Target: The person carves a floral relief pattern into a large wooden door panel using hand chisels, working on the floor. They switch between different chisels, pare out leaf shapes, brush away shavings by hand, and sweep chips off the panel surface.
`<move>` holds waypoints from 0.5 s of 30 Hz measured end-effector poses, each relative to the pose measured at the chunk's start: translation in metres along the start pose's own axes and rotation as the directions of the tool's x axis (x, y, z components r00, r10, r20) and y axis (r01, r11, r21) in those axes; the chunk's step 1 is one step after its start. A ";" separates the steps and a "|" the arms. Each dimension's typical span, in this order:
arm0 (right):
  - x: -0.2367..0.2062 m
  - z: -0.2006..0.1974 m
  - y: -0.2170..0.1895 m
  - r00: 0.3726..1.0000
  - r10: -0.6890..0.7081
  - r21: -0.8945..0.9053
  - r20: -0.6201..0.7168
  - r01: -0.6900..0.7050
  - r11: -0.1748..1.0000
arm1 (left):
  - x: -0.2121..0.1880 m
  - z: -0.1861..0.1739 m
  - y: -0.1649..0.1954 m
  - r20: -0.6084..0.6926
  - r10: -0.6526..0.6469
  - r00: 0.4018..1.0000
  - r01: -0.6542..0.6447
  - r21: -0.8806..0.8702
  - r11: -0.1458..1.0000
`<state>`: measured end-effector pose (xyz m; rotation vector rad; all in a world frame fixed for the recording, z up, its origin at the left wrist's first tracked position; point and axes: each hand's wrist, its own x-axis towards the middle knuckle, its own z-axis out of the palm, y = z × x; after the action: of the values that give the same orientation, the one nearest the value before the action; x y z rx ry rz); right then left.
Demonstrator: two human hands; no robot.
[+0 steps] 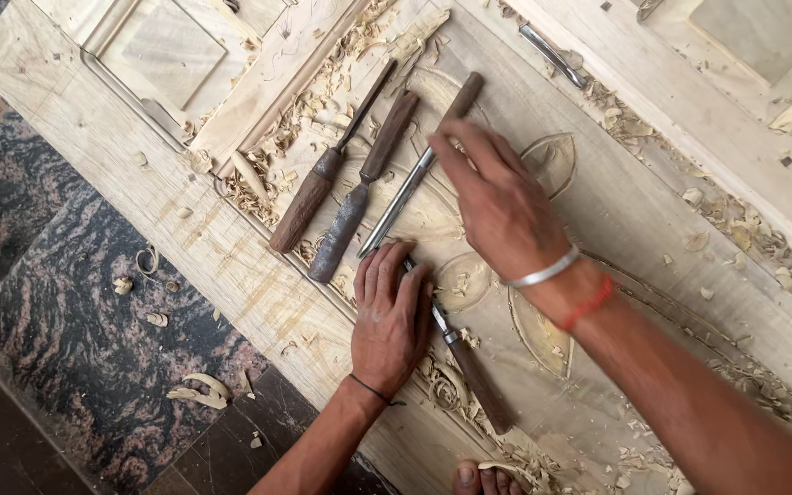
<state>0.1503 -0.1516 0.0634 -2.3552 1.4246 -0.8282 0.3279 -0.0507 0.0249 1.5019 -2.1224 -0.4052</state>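
Lying flat on the carved wooden door panel [598, 192], the left hand [390, 316] is open, palm down, fingers stretched together; a chisel [465, 362] runs beneath it, its dark wooden handle sticking out towards the lower right. The right hand [497, 197] reaches over from the right, fingers extended and loosely spread, its fingertips touching a long thin steel chisel [414, 179] whose handle points to the upper right; it grips nothing. A silver bangle [545, 270] and a red thread [588, 302] circle the right wrist, and a thin dark band [373, 390] circles the left.

Just left of the thin chisel, 2 more chisels lie side by side on the panel: a rusty one [359, 192] and another with a slim dark blade [323, 174]. Leaf and round shapes are cut into the wood near the hands. Pale wood shavings [323, 101] litter the panel and the dark speckled stone floor [93, 302]. Toes [488, 478] show at the bottom edge.
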 end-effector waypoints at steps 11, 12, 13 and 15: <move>0.007 0.000 0.027 0.971 -0.226 -0.400 0.076 0.238 0.885 | -0.005 -0.005 -0.005 -0.027 0.005 1.000 -0.004 0.027 1.000; -0.007 -0.016 0.028 0.991 -0.110 -0.329 0.081 0.130 0.935 | -0.008 -0.006 -0.004 -0.032 -0.020 0.999 0.020 0.014 1.000; -0.025 -0.034 0.028 0.996 0.005 -0.259 0.091 0.018 0.966 | -0.010 -0.009 -0.005 -0.040 -0.045 0.998 0.045 0.003 0.999; -0.075 -0.066 0.021 0.963 0.269 -0.103 0.025 -0.265 0.959 | -0.013 -0.011 -0.004 -0.047 -0.079 0.996 0.079 0.003 0.997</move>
<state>0.0695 -0.0919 0.0815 -2.1653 1.7543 -0.6496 0.3406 -0.0391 0.0289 1.5869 -2.0341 -0.3895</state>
